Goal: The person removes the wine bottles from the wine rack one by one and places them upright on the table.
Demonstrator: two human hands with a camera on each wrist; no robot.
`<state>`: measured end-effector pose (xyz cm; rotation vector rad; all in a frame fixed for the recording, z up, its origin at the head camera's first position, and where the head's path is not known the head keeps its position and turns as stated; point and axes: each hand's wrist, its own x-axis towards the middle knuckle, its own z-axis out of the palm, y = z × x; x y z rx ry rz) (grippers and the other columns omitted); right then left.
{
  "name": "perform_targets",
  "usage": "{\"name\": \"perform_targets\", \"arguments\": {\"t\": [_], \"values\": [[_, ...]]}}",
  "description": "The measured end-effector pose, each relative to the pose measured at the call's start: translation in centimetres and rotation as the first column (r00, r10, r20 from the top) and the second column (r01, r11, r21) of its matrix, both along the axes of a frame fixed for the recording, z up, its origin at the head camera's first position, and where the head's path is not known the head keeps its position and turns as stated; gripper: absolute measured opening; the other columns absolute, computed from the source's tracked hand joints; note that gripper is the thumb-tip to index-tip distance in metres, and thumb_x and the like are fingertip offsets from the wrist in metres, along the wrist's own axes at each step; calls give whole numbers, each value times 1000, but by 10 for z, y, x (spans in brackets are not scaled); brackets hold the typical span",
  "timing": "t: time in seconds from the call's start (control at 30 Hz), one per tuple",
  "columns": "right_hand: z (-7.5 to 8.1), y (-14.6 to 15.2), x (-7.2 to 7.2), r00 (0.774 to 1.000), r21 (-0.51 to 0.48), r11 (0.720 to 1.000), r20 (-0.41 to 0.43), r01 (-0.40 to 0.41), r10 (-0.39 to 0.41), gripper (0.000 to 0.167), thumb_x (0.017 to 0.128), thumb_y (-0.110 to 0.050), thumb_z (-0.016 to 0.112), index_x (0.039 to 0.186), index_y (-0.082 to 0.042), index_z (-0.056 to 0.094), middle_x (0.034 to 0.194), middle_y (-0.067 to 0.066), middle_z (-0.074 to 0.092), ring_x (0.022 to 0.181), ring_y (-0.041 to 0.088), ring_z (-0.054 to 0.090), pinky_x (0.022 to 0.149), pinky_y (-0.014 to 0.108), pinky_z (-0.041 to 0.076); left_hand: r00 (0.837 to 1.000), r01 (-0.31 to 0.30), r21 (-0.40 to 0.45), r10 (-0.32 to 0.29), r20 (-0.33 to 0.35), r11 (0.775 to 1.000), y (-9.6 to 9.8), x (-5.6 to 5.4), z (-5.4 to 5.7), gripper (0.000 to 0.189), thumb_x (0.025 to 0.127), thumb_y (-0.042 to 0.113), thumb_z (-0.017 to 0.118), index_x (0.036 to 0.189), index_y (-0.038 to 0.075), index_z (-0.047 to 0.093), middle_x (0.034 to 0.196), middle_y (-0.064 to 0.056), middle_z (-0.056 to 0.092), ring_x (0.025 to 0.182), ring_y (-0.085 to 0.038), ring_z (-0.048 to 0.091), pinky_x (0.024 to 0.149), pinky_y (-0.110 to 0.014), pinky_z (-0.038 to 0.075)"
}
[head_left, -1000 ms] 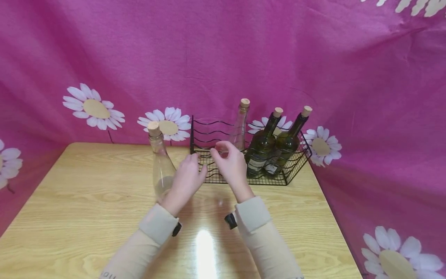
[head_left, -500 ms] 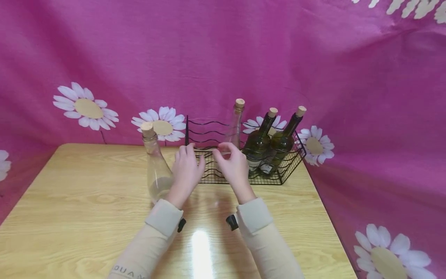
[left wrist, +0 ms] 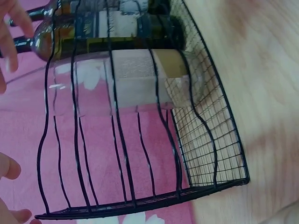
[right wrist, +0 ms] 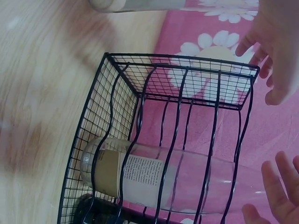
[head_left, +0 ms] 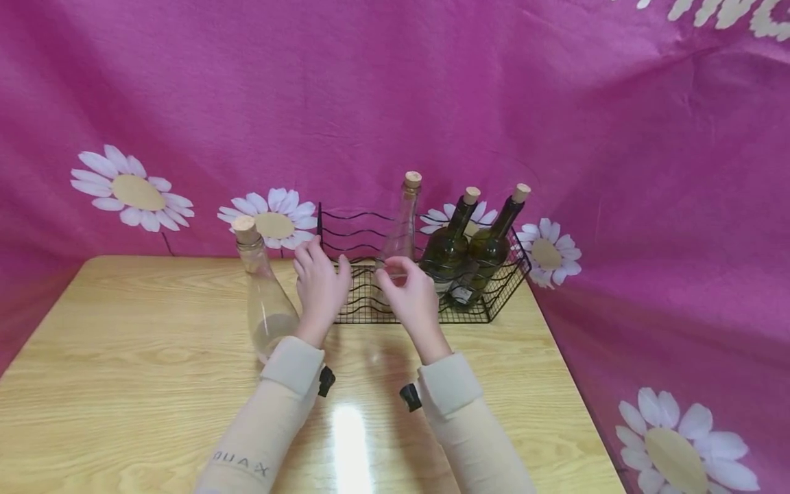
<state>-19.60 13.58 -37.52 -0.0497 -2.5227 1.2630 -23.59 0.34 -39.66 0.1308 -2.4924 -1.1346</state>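
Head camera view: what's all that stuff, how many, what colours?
table: one, light wood, underneath
wire rack: one, black, on table
clear glass bottles: two, colourless, one in rack, one left of it
green glass bottles: two, dark, rack's right
labels: at least two, whitish, on green bottles
corks: four, tan, in bottle tops
cloth: one, magenta, behind table
daisies: five, white, on cloth
lettering: some, white, top right
sleeves: two, cream, on forearms
wrist pieces: two, black, by cuffs
left hand: one, bare, by rack's left end
right hand: one, bare, by rack's middle
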Motion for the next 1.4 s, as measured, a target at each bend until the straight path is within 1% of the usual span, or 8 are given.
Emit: {"name": "perform_targets", "arguments": {"t": [0.17, 0.4, 0.67, 0.77, 0.83, 0.97, 1.27, 1.4], "values": [[-3, 0, 1, 1000, 16, 1000, 2, -12, 12, 23, 81, -30, 60, 98, -15, 64, 87, -5, 65, 73, 12, 60, 65, 32, 45, 997, -46, 49, 43, 61, 998, -4, -8, 4, 49, 87, 25, 47, 127, -1, 35, 124, -20, 31, 112, -35, 32, 73, -51, 41], [-4, -3, 1, 1000, 19, 999, 4, -26, 25, 24, 81, -30, 59, 100, -16, 64, 88, -6, 66, 75, 11, 60, 66, 32, 45, 987, -97, 130, 78, 142, 987, -9, -17, 4, 45, 91, 25, 40, 127, -1, 35, 124, -22, 33, 114, -36, 33, 76, -53, 40], [-7, -3, 3, 999, 5, 999, 9, -42, 42, 23, 82, -28, 60, 101, -15, 64, 89, -4, 66, 78, 15, 61, 66, 33, 46, 982, -138, 182, 110, 157, 974, -12, -27, 0, 40, 90, 21, 38, 125, 2, 39, 121, -21, 40, 113, -35, 36, 78, -53, 39], [-8, -1, 3, 999, 5, 999, 8, -33, 33, 22, 82, -28, 60, 100, -16, 64, 89, -4, 66, 77, 14, 61, 65, 33, 45, 978, -135, 246, 88, 190, 960, -15, -30, -3, 42, 88, 21, 41, 126, 5, 38, 123, -18, 40, 114, -34, 37, 82, -53, 36], [-8, 0, 3, 999, 9, 999, 6, -31, 31, 21, 82, -28, 60, 99, -16, 64, 89, -4, 66, 77, 13, 60, 64, 32, 45, 976, -136, 302, 74, 206, 944, -16, -32, -5, 44, 87, 23, 42, 127, 6, 38, 123, -16, 41, 114, -33, 38, 85, -52, 34], [-8, 0, 4, 999, 15, 999, 1, -40, 40, 21, 83, -27, 59, 99, -16, 64, 88, -3, 66, 76, 13, 60, 64, 31, 45, 976, -144, 360, 72, 206, 922, -17, -33, -7, 44, 87, 27, 43, 127, 8, 39, 119, -14, 43, 113, -33, 41, 87, -51, 33], [-9, 5, 3, 999, 0, 999, -13, -49, 49, 21, 83, -25, 59, 99, -13, 64, 89, -2, 65, 75, 14, 60, 66, 30, 46, 979, -113, 338, 48, 197, 934, -19, -39, -7, 43, 87, 28, 41, 125, 8, 41, 117, -13, 43, 116, -27, 35, 87, -49, 32], [-8, 9, 1, 999, -3, 999, -9, -39, 38, 20, 83, -25, 59, 99, -13, 64, 88, -3, 65, 74, 14, 59, 64, 30, 46, 979, -102, 290, 45, 198, 952, -18, -40, -6, 40, 86, 27, 40, 121, 8, 42, 116, -15, 42, 114, -30, 35, 86, -48, 33]]}}
